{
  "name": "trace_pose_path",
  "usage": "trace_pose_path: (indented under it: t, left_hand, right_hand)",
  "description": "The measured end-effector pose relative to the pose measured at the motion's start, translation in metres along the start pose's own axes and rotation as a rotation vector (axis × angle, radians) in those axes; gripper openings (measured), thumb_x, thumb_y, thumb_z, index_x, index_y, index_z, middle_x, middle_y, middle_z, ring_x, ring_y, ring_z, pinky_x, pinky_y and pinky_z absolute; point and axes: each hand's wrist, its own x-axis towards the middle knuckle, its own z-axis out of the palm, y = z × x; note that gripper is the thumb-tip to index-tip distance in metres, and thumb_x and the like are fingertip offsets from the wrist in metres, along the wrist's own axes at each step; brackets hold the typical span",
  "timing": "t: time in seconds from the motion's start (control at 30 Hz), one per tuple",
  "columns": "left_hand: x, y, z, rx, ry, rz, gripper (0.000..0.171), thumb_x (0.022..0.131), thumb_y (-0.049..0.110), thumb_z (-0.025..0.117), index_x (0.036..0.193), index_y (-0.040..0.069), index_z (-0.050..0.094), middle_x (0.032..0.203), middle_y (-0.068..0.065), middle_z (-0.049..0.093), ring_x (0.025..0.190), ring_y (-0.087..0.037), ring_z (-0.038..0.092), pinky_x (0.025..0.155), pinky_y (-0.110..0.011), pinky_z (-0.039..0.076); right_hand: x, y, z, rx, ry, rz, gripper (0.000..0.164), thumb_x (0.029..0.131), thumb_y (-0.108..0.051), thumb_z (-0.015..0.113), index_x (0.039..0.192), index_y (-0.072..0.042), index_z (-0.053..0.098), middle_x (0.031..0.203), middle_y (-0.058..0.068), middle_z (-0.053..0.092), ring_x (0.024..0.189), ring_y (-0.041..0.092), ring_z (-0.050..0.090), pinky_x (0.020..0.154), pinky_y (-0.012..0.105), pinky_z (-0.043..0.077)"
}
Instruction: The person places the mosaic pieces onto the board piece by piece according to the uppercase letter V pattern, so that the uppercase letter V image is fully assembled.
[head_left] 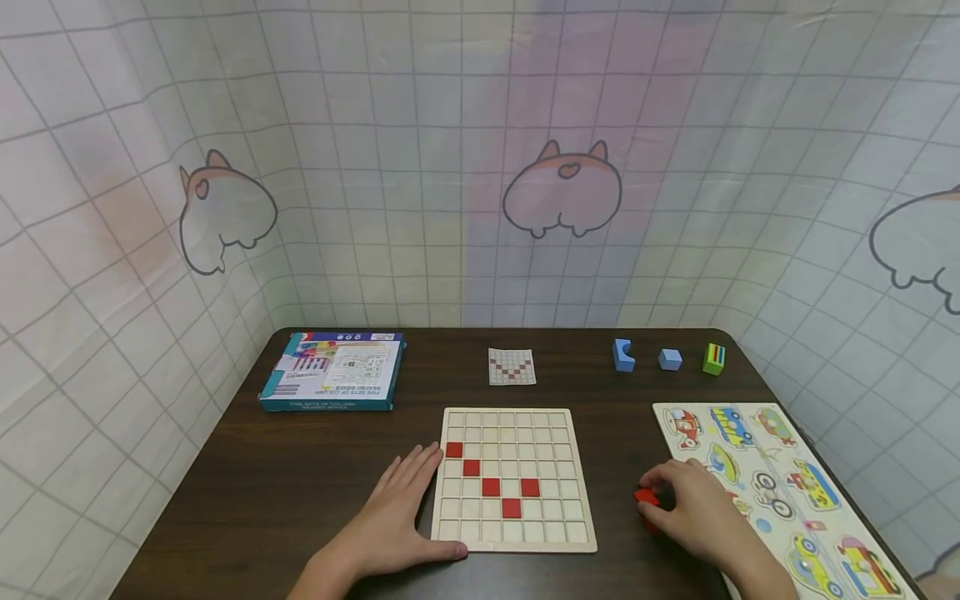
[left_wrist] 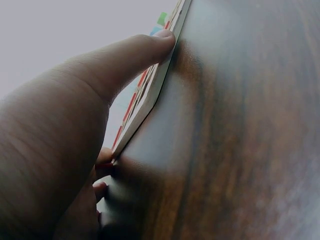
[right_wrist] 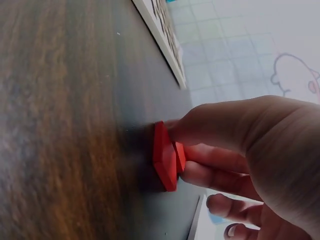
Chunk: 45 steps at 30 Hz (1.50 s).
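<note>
A pale wooden grid board (head_left: 517, 547) lies on the dark table, with several red square tiles set in its cells. My left hand (head_left: 397, 508) rests against the board's left side, fingers stretched along the edge. Its thumb (left_wrist: 162, 42) touches the board's near edge in the left wrist view. To the right of the board, my right hand (head_left: 693, 504) pinches a red square tile (right_wrist: 179, 156) between thumb and fingers. Another red tile (right_wrist: 162, 157) stands tilted right beside it, close over the tabletop.
A puzzle board with vehicle pictures (head_left: 763, 525) lies at the right, under my right forearm. Along the back are a flat box (head_left: 337, 375), a small pattern card (head_left: 512, 367), two blue blocks (head_left: 622, 356) and a green striped block (head_left: 714, 359). Gridded cloth walls (head_left: 420, 167) surround the table.
</note>
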Motion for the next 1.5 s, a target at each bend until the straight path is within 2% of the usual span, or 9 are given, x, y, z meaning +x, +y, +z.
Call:
trace_pose_path:
  t: [0.23, 0.4, 0.5, 0.63, 0.77, 1.0, 1.3, 1.5]
  left_hand:
    - [0.000, 0.000, 0.001, 0.000, 0.003, -0.001, 0.141, 0.073, 0.097, 0.075, 0.180, 0.024, 0.019, 0.188, 0.002, 0.020, 0.175, -0.032, 0.014, 0.142, -0.065, 0.010]
    - [-0.001, 0.000, 0.001, 0.001, 0.005, 0.003, 0.142, 0.073, 0.098, 0.075, 0.180, 0.024, 0.019, 0.187, 0.002, 0.020, 0.175, -0.031, 0.014, 0.141, -0.065, 0.010]
    - [-0.001, 0.000, 0.001, 0.001, 0.007, 0.006, 0.141, 0.074, 0.097, 0.075, 0.180, 0.023, 0.019, 0.188, 0.002, 0.020, 0.175, -0.031, 0.014, 0.142, -0.065, 0.009]
    - [-0.001, 0.000, 0.001, 0.001, 0.005, 0.006, 0.141, 0.074, 0.097, 0.074, 0.180, 0.023, 0.019, 0.188, 0.002, 0.020, 0.175, -0.032, 0.014, 0.142, -0.064, 0.009]
    - [-0.001, 0.001, 0.001, 0.003, 0.006, 0.002, 0.141, 0.073, 0.098, 0.074, 0.180, 0.024, 0.019, 0.188, 0.002, 0.020, 0.175, -0.031, 0.014, 0.142, -0.064, 0.009]
    - [-0.001, 0.001, 0.001, 0.004, 0.002, -0.001, 0.141, 0.074, 0.097, 0.075, 0.180, 0.023, 0.019, 0.188, 0.002, 0.020, 0.175, -0.031, 0.014, 0.142, -0.064, 0.009]
    - [-0.001, 0.000, 0.002, 0.010, 0.013, -0.001, 0.141, 0.074, 0.096, 0.076, 0.180, 0.022, 0.020, 0.187, 0.002, 0.021, 0.175, -0.030, 0.014, 0.142, -0.063, 0.010]
    - [-0.002, -0.001, 0.003, 0.008, 0.023, 0.011, 0.141, 0.074, 0.095, 0.076, 0.180, 0.023, 0.019, 0.187, 0.003, 0.021, 0.175, -0.030, 0.015, 0.141, -0.063, 0.011]
  right_hand:
    - [0.000, -0.005, 0.004, -0.021, 0.047, -0.003, 0.028, 0.084, -0.039, 0.097, 0.098, -0.023, 0.080, 0.092, -0.009, 0.071, 0.091, 0.014, 0.055, 0.079, 0.038, 0.052]
    - [0.000, -0.009, 0.012, -0.021, 0.109, -0.083, 0.024, 0.087, -0.040, 0.096, 0.092, -0.027, 0.076, 0.090, -0.014, 0.067, 0.089, 0.009, 0.055, 0.077, 0.034, 0.052]
    - [0.001, -0.012, 0.016, -0.011, 0.128, -0.135, 0.021, 0.090, -0.041, 0.095, 0.094, -0.030, 0.077, 0.092, -0.018, 0.066, 0.091, 0.007, 0.056, 0.079, 0.032, 0.053]
    - [0.002, -0.015, 0.017, 0.016, 0.106, -0.180, 0.020, 0.090, -0.041, 0.095, 0.100, -0.032, 0.079, 0.097, -0.022, 0.067, 0.095, 0.005, 0.056, 0.084, 0.033, 0.055]
    - [0.003, -0.018, 0.015, 0.030, 0.083, -0.202, 0.019, 0.090, -0.039, 0.095, 0.098, -0.033, 0.079, 0.098, -0.024, 0.068, 0.095, 0.005, 0.056, 0.084, 0.031, 0.055]
    - [0.009, -0.028, 0.013, 0.039, 0.105, -0.215, 0.018, 0.091, -0.039, 0.094, 0.098, -0.033, 0.079, 0.098, -0.025, 0.069, 0.096, 0.004, 0.056, 0.083, 0.030, 0.055]
    - [0.027, -0.050, 0.012, 0.064, 0.096, -0.213, 0.018, 0.094, -0.039, 0.092, 0.106, -0.032, 0.082, 0.105, -0.022, 0.073, 0.102, 0.006, 0.057, 0.091, 0.039, 0.056]
    - [0.037, -0.059, 0.016, 0.102, 0.078, -0.226, 0.019, 0.093, -0.040, 0.092, 0.107, -0.032, 0.082, 0.107, -0.022, 0.074, 0.101, 0.006, 0.055, 0.090, 0.037, 0.056]
